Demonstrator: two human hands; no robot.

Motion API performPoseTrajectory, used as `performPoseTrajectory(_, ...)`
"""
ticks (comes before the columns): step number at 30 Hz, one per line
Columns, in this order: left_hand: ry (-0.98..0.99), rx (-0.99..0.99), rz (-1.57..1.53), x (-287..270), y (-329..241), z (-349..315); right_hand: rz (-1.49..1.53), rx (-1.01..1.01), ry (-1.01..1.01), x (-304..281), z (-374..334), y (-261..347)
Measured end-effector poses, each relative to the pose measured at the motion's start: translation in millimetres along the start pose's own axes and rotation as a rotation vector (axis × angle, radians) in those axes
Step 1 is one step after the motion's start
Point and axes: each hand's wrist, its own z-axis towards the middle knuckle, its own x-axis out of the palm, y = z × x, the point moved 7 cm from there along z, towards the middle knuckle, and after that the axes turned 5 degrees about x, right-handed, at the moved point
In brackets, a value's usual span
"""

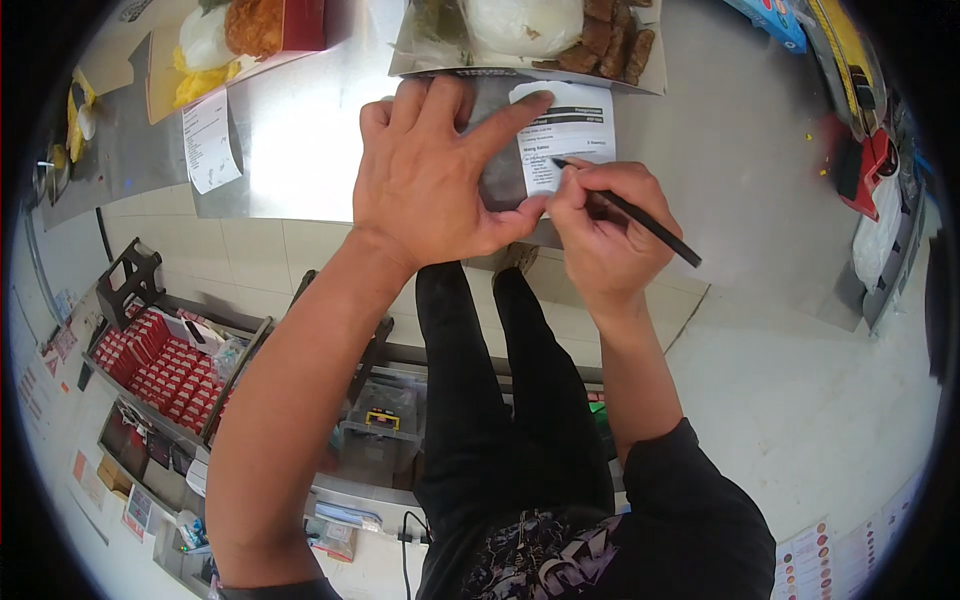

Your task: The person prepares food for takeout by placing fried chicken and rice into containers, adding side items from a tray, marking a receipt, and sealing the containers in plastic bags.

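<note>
A printed receipt (580, 130) lies on the steel counter (730, 130) in front of me. My left hand (430, 175) is spread flat at its left side, with a fingertip on the upper left of the paper and the thumb by its lower edge. My right hand (615, 215) is closed round a black pen (655, 228), whose tip rests on the receipt's lower half. Just beyond the paper is an open food box (480, 72) with a white mound that looks like rice and strips of brown meat (605, 40).
At the far left stands another food box (305, 25) with fried food, near a second receipt (211, 140) hanging over the counter edge. A red-and-yellow item (865, 165) sits at the right. Below left are a crate of red packets (170, 370) and a clear bin (380, 425).
</note>
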Motion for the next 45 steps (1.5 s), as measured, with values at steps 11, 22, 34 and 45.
performPoseTrajectory(11,-0.039,0.046,0.042,-2.9,-4.4,2.2,0.22,0.244,-0.209,-38.3,-5.3,-10.1)
performPoseTrajectory(22,0.012,0.014,0.06,-1.4,-3.1,0.7,0.274,0.267,-0.283,-46.7,-11.4,-10.3)
performPoseTrajectory(34,-0.002,0.039,0.066,0.5,-2.2,0.1,0.163,0.142,-0.037,-19.7,-8.8,1.5)
performPoseTrajectory(45,-0.003,0.039,0.069,2.8,-0.7,-1.2,0.082,0.005,0.028,-10.3,-9.5,3.0)
